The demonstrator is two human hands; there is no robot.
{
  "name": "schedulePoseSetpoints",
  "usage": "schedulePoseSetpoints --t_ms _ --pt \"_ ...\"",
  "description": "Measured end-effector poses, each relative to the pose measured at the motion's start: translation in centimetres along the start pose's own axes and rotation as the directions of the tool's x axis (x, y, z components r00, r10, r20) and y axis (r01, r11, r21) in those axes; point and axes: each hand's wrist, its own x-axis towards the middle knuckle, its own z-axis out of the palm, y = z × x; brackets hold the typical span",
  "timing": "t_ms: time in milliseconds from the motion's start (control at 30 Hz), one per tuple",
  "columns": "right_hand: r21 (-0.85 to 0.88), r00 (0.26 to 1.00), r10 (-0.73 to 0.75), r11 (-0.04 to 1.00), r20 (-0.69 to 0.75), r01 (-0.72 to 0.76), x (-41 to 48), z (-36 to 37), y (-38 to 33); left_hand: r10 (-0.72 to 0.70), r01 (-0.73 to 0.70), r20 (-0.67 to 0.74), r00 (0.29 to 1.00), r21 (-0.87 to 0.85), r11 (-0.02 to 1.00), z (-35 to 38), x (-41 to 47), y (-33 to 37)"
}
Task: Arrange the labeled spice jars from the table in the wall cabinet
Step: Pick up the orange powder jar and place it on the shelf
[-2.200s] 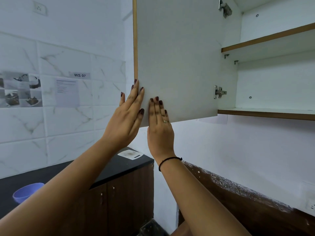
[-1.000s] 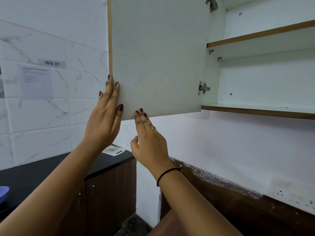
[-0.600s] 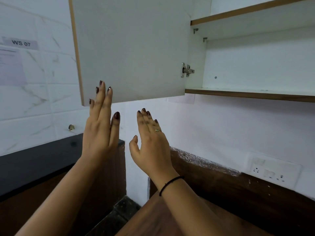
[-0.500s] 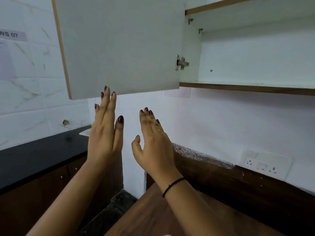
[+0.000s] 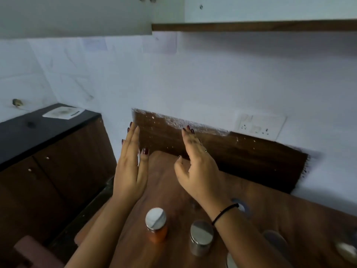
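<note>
White wall backs a wooden tabletop point(image 5: 280, 209), and the wall cabinet point(image 5: 251, 26) hangs high above the orange jar point(image 5: 156, 225), its door point(image 5: 77, 16) swung wide. A moment ago both hands lay flat on that door; now they have let go and dropped, and the view has tipped down with them, so the jars show for the first time. I take it that the opening step is done and the first pick-up comes next. The left hand point(image 5: 131, 171) hovers just beyond the orange jar, fingers straight and together, holding nothing. The right hand point(image 5: 199, 171) hangs beyond and to the right of that jar, fingers loosely spread, also holding nothing. A steel jar point(image 5: 201, 236) stands just right of the orange jar, apart from it. Further right of the orange jar are more round lids: one point(image 5: 239, 206) half hidden behind the right wrist, a second point(image 5: 274, 238) smeared by blur, a third point(image 5: 345, 250) cut by the frame edge. No label can be read, since the jars are seen from above. Almost all of the cabinet's inside is out of frame, so what its shelves hold cannot be told.
</note>
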Motion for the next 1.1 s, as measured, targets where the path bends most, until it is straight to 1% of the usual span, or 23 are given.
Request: schedulePoseSetpoints --t_ms 200,433,633,733,867,1100 --pt "0.007 0.989 0.121 0.993 0.088 -0.122 -5.6 -0.9 4.8 -0.088 0.092 0.093 0.992 -0.032 0.995 4.8 -4.4 0.6" --pt "0.070 0.962 0.233 0.967 0.142 -0.245 -11.0 -2.4 8.3 -0.242 0.239 0.158 0.957 0.034 0.970 8.0 -8.3 1.1" --pt "0.064 0.943 0.221 0.968 0.251 -0.244 -13.6 -2.3 10.3 -0.290 0.282 0.180 0.940 0.067 0.957 9.5 -10.2 1.6" --pt "0.070 0.938 0.202 0.971 0.283 -0.230 -14.4 -2.0 10.8 -0.322 0.313 0.175 0.931 0.078 0.947 10.0 -11.5 1.9" --pt "0.104 0.935 0.163 0.973 0.314 -0.205 -14.8 -1.4 10.6 -0.353 0.340 0.202 0.914 0.094 0.936 10.4 -13.5 1.8" --pt "0.098 0.914 0.167 0.971 0.370 -0.217 -15.5 1.0 9.7 -0.488 0.484 0.175 0.855 0.069 0.872 10.5 -14.6 -1.4"
